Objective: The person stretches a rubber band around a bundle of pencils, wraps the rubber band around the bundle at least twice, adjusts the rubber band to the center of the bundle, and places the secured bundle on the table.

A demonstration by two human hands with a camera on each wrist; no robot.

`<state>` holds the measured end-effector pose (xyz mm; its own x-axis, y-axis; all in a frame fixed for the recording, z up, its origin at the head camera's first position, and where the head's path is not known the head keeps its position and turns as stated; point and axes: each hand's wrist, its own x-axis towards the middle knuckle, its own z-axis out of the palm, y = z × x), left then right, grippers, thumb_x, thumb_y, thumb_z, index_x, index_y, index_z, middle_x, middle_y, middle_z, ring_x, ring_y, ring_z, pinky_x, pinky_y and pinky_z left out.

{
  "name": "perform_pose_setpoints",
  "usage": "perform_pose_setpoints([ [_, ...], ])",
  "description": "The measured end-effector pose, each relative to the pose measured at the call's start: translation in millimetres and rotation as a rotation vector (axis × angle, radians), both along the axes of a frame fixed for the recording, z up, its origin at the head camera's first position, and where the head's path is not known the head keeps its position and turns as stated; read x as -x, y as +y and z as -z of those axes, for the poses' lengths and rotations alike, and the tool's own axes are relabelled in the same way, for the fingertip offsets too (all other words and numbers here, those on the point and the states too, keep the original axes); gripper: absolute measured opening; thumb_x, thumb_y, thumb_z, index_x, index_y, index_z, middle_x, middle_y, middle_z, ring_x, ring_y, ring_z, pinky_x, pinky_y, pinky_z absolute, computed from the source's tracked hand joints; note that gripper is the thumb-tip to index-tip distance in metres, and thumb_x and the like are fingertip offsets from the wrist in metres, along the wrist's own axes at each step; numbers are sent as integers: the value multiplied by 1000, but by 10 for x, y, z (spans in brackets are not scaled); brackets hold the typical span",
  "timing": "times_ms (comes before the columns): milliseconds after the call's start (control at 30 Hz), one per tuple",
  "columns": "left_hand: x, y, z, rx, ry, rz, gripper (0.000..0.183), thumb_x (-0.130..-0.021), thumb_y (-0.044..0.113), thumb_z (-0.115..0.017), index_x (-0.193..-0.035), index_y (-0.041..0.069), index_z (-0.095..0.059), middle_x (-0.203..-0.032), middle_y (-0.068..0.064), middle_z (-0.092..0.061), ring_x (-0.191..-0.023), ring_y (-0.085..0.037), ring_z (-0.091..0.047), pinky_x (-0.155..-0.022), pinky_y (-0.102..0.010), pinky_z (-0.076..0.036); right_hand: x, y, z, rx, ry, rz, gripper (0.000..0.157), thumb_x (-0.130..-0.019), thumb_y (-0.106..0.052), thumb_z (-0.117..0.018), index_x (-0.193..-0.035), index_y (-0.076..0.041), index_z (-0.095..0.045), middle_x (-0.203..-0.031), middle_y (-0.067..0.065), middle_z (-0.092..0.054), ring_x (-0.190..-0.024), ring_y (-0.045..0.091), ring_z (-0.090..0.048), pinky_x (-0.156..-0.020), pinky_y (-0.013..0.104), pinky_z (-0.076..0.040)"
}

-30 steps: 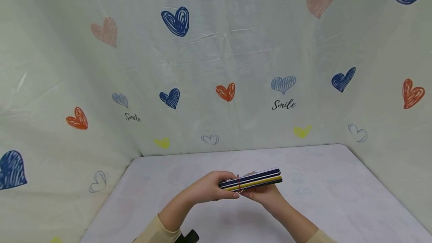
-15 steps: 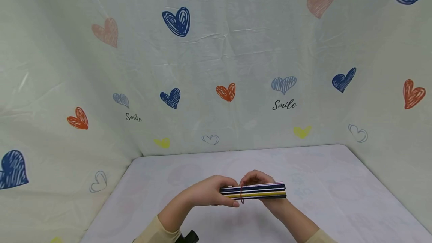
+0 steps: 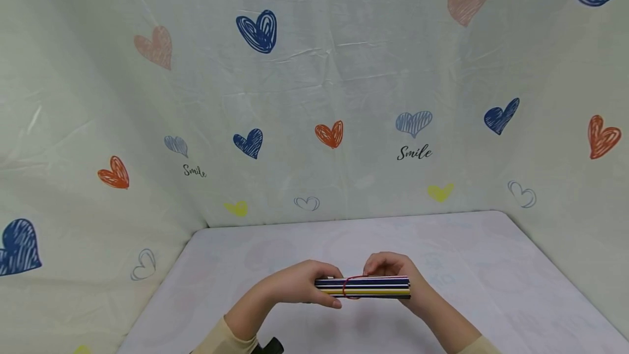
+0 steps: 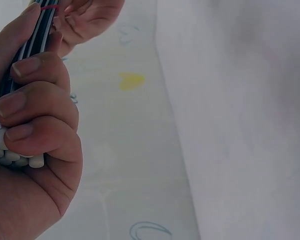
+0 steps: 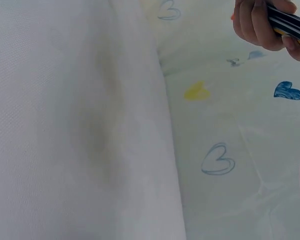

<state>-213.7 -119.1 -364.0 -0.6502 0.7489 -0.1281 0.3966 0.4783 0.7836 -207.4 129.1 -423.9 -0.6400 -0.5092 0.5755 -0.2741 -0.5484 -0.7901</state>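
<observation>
A bundle of slim striped pencils, dark, white and yellow, lies level in the air above the table. My left hand grips its left end, thumb in front and fingers behind. White blunt pencil ends show under the curled fingers in the left wrist view. Around the bundle near its middle runs a thin red rubber band, its upper part drawn rightward. My right hand is behind the right end, its fingertips pinching the band at the bundle's top edge. Its palm is partly hidden by the pencils.
Beneath the hands is a table with a pale cloth. A light curtain with printed hearts hangs behind it and along the sides. A black cylindrical object shows beside the left sleeve.
The bundle has come down slightly and levelled out. My right hand has moved from beneath it to its top edge, then rightward, drawing the rubber band's upper part along.
</observation>
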Motion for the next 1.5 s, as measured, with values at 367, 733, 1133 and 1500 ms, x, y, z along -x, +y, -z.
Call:
perform_pose_setpoints([
  [367,-38,55,-14,-27,-4,37,17,-82,16,-79,-96,16,-69,-78,10,-62,-69,-4,-52,-64,-21,-45,-74,-64,-29,-75,7,-116,25,-95,7,-53,-114,2,-68,-102,6,-66,-92,14,-62,-76,26,-53],
  [733,-26,26,23,9,8,56,18,-83,19,-79,-97,17,-68,-78,11,-61,-68,-3,-52,-62,-21,-45,-61,43,22,-59,-9,-17,15,-93,9,-54,-95,0,-65,-97,3,-58,-91,13,-54,-75,22,-52],
  [1133,-59,-21,11,-25,1,-47,18,-84,19,-78,-99,17,-70,-83,8,-63,-70,-6,-53,-61,-23,-45,-102,247,43,-307,97,311,18,-83,11,-67,-90,-5,-69,-93,3,-59,-85,13,-56,-65,27,-52],
  [1500,-57,45,25,-104,-34,-49,16,-85,15,-76,-100,14,-70,-78,6,-60,-60,-8,-49,-51,-22,-42,-194,124,85,-637,372,282,21,-87,4,-69,-106,-5,-69,-99,1,-69,-88,12,-65,-72,28,-55],
])
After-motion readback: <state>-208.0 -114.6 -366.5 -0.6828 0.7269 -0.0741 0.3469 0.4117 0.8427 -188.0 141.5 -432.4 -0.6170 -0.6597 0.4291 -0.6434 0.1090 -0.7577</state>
